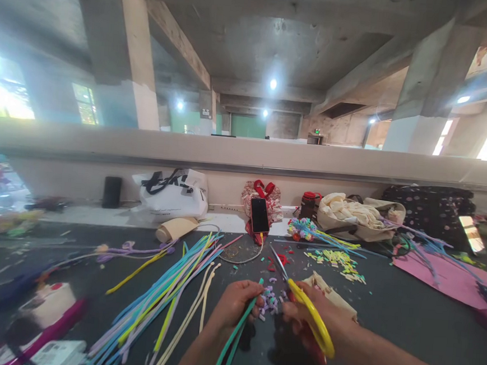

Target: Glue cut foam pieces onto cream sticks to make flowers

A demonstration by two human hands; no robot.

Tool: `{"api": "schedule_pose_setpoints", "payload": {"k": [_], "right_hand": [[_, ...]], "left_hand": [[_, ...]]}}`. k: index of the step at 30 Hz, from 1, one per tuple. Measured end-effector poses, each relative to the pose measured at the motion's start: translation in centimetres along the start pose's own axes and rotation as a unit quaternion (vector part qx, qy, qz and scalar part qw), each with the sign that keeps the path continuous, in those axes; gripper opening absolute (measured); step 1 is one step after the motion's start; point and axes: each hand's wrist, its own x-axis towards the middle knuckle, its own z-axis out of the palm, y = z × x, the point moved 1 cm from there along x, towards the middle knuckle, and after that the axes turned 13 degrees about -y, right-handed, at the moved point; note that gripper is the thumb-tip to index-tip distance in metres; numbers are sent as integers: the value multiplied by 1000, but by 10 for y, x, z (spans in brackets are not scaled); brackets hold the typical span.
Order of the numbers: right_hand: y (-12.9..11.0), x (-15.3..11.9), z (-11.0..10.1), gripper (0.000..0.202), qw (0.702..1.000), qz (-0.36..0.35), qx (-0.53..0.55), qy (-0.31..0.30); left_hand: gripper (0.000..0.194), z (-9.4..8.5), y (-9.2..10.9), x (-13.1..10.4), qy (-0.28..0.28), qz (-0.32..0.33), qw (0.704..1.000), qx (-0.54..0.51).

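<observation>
My left hand is closed on green fuzzy stems, pinching them near their upper ends, with the tails hanging toward the table's front edge. Yellow-handled scissors are in my right hand, blades pointing up and left, a little apart from the stems. Small purple and teal cut pieces lie on the dark table between my hands. To the left spreads a bundle of long blue, yellow and lilac stems, with cream stems beside it.
A phone leans upright on a patterned red-and-white bag. Yellow-green cut pieces lie to the right, near pink sheet material. Along the back stand a white bag, a dark bottle and a cream cloth bag.
</observation>
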Motion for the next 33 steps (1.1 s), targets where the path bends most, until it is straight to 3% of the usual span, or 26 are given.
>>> {"api": "schedule_pose_setpoints", "payload": {"k": [3, 7, 13, 22, 33], "right_hand": [[-16, 8, 10, 40, 997, -66, 20, 34], [-23, 25, 16, 37, 996, -91, 15, 17], [-12, 40, 11, 43, 995, -95, 2, 17], [-26, 50, -8, 45, 991, -127, -20, 35], [-24, 53, -14, 45, 988, -153, -19, 26]], "left_hand": [[29, 9, 0, -3, -37, 9, 999, 3], [29, 16, -3, -4, -85, 16, 996, 7], [22, 18, -8, -2, -62, 2, 998, 5], [28, 13, -5, -6, -75, -54, 996, -16], [32, 17, -5, -4, -71, -27, 996, -47]]}}
